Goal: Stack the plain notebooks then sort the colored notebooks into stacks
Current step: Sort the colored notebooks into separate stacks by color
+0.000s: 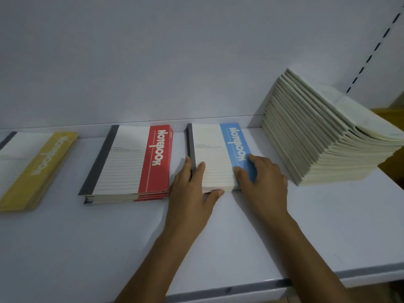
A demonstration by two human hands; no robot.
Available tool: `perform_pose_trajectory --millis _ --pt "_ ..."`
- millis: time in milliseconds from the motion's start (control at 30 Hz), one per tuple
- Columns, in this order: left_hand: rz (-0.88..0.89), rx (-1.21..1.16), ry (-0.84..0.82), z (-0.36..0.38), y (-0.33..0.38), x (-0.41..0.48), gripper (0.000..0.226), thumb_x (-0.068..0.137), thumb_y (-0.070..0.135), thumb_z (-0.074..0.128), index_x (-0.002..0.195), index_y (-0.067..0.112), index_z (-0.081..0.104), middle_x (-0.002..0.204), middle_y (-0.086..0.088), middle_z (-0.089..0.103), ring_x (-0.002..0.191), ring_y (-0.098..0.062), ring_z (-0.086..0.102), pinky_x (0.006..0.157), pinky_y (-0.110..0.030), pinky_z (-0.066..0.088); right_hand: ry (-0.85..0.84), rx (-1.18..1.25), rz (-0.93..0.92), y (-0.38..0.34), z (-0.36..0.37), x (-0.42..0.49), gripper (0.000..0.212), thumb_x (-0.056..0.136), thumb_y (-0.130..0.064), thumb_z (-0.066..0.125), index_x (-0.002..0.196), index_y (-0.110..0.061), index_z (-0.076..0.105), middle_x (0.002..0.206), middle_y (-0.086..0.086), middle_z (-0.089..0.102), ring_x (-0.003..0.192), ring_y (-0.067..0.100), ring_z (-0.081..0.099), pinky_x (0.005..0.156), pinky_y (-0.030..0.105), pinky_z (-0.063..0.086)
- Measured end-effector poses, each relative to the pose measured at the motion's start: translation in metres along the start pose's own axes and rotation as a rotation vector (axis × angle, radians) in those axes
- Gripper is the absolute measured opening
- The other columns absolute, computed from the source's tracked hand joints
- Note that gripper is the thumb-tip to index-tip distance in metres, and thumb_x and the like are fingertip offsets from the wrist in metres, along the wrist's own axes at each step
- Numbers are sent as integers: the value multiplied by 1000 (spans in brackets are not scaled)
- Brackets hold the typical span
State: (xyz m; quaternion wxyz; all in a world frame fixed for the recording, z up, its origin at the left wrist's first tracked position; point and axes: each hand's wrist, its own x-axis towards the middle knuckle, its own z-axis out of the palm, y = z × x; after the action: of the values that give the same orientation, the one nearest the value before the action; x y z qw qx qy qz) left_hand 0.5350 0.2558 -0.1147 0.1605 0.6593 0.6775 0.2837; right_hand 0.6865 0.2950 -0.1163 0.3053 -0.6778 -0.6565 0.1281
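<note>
On the white shelf (pixel 284 232) lie three stacks of colored notebooks: yellow (pixel 32 167) at the left, red (pixel 133 160) in the middle, blue (pixel 216 147) right of it. A tall leaning stack of plain cream notebooks (pixel 323 132) stands at the right. My left hand (pixel 192 193) holds the blue stack at its near left corner, fingers on the cover and thumb at the front edge. My right hand (pixel 262 182) rests on the blue strip at the near right corner, fingers curled over the stack's side.
The shelf's back panel (pixel 175 62) rises right behind the stacks. A slotted upright (pixel 371 51) runs at the far right. The shelf's front edge (pixel 240 289) lies near the bottom. Something yellow-brown (pixel 391 119) shows behind the plain stack.
</note>
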Motion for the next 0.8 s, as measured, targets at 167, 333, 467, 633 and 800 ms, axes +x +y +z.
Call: perform_pose_trajectory --millis 167,333,467,633,800 --pt "8 102 -37 2 1 0 69 93 42 48 150 18 16 159 -6 -3 144 -20 8 115 -30 14 9 -30 -16 0 2 0 51 93 -41 51 137 -16 46 136 1 51 124 21 43 100 36 29" --pt "8 102 -28 3 2 -1 64 93 40 49 149 23 23 159 -5 -1 144 -21 10 115 -30 16 14 -24 -11 1 3 0 50 94 -41 51 138 -18 45 136 1 51 124 21 43 99 36 28" --pt "12 90 -9 3 1 0 61 91 38 55 146 24 31 159 -5 8 142 -22 14 114 -32 19 20 44 8 1 2 0 48 94 -37 52 137 -18 45 135 1 52 125 22 45 102 38 28" --pt "-14 32 35 -3 8 -6 64 90 34 59 146 18 31 158 -5 12 143 -20 12 113 -28 18 -47 29 -4 -5 -5 -4 38 96 -34 49 127 -14 54 130 4 56 119 23 49 99 38 33" --pt "185 -46 9 -22 20 -38 57 93 35 53 144 25 32 157 7 18 142 -12 16 112 -25 21 100 227 -10 -10 -31 -32 35 94 -24 54 127 -10 56 134 10 52 124 24 47 96 31 39"
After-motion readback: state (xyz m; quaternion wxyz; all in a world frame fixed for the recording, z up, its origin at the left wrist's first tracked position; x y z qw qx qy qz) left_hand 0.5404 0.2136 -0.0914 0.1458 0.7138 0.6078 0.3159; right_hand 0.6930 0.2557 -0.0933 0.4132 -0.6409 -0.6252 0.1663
